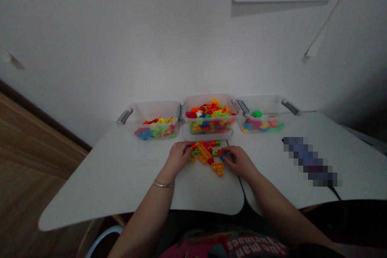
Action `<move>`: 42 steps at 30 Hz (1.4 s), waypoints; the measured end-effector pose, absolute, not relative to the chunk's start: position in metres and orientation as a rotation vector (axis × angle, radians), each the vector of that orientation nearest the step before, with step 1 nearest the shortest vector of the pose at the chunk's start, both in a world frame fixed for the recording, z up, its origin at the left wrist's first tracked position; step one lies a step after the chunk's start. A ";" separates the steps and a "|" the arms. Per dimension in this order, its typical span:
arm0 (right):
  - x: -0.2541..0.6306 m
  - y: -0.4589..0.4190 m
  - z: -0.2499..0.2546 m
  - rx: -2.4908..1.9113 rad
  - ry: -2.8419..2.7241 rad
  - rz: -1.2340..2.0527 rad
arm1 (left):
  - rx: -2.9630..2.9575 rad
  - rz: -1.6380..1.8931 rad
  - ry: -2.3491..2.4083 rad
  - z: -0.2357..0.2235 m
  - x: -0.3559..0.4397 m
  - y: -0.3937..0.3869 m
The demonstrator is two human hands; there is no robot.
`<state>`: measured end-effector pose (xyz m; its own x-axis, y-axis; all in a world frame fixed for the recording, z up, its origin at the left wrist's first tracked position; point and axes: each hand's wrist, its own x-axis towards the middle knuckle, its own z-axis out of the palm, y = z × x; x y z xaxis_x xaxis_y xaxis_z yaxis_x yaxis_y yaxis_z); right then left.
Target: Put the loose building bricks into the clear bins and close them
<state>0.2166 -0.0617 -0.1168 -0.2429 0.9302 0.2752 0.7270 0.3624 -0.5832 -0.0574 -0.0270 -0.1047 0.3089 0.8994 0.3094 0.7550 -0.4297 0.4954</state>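
Note:
A small pile of toy building bricks lies on the white table before me, with a long orange brick in its middle and a yellow brick at the near side. My left hand rests at the pile's left edge, thumb and fingers apart beside red and green bricks. At the right edge, my right hand has its thumb and fingers closed about a blue brick, next to a red one. A green brick lies just left of that. The fingertips of both hands are partly hidden.
Behind the pile, a clear bin heaped with bricks stands on a lid. Clear bins of colourful plastic pieces flank it, one left and one right. A blurred-out object with a cable lies right. A seam divides the tabletop.

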 end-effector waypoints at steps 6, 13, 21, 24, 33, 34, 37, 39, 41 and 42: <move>0.214 -0.065 -0.115 -1.470 -2.058 0.427 | 2.310 0.809 1.516 -0.106 -0.058 -0.026; 0.214 -0.064 -0.118 -1.524 -2.008 0.364 | 2.303 0.831 1.493 -0.108 -0.058 -0.026; 0.201 -0.062 -0.109 -1.471 -1.620 0.606 | 2.310 0.831 1.506 -0.109 -0.060 -0.025; 0.197 -0.056 -0.085 -1.371 -1.577 0.509 | 2.316 0.833 1.500 -0.109 -0.060 -0.025; 0.217 0.016 -0.005 -1.298 -1.522 0.245 | 2.303 0.828 1.513 -0.108 -0.059 -0.027; 0.216 0.027 0.000 -1.311 -1.535 0.258 | 2.302 0.823 1.514 -0.107 -0.059 -0.027; 0.209 0.058 0.010 -1.384 -1.633 0.263 | 2.300 0.804 1.508 -0.103 -0.058 -0.029; 0.203 0.072 0.012 -1.460 -1.699 0.251 | 2.292 0.796 1.517 -0.100 -0.058 -0.030; 0.199 0.079 0.012 -1.545 -1.747 0.236 | 2.285 0.796 1.524 -0.099 -0.057 -0.031; 0.198 0.080 0.011 -1.587 -1.771 0.208 | 2.284 0.796 1.523 -0.099 -0.057 -0.032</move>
